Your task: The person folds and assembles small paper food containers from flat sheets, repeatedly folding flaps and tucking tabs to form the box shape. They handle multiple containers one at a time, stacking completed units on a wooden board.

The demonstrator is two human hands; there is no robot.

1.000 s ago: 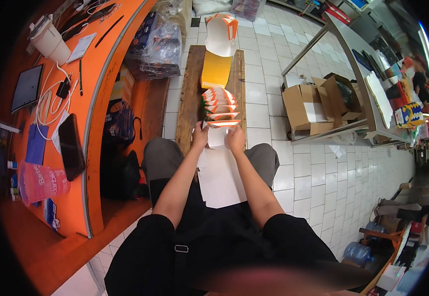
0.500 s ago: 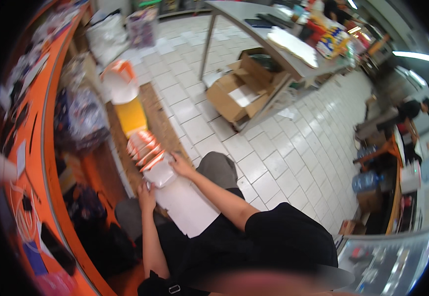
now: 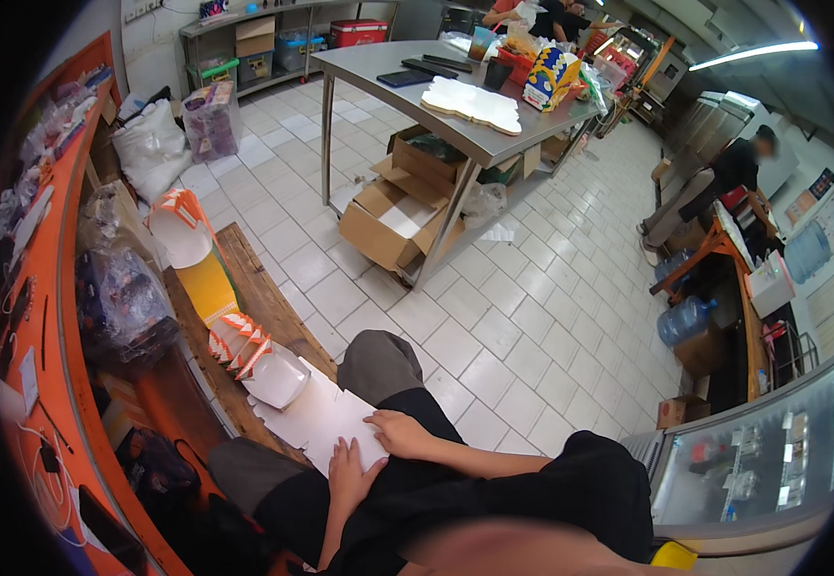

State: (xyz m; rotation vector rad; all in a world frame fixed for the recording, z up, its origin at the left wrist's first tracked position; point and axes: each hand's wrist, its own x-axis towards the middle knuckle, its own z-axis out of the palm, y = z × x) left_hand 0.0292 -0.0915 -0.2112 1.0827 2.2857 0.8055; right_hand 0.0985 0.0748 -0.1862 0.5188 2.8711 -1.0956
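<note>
White flat card sheets (image 3: 326,419) with notched edges lie partly on the wooden bench (image 3: 292,312) and partly over my lap. My left hand (image 3: 348,472) lies flat on the near end of the card, fingers spread. Beside it, my right hand (image 3: 402,433) rests at the card's right edge with fingers stretched out. On the card's far end sits a row of nested paper food boxes (image 3: 277,380), white inside with orange-and-white edges. Farther along the bench are a yellow card piece (image 3: 208,290) and another stack of folded boxes (image 3: 180,236).
An orange shelf counter (image 3: 57,317) runs along the left. Plastic-wrapped bundles (image 3: 127,300) stand beside the bench. Ahead is a steel table (image 3: 379,62) with white cards (image 3: 473,104) on top and cardboard boxes (image 3: 393,223) below. A co-worker (image 3: 724,173) stands far right.
Both hands have left the nested boxes and come back toward me onto the flat white card. The boxes stay on the bench. The view has shifted, showing more of the room.
</note>
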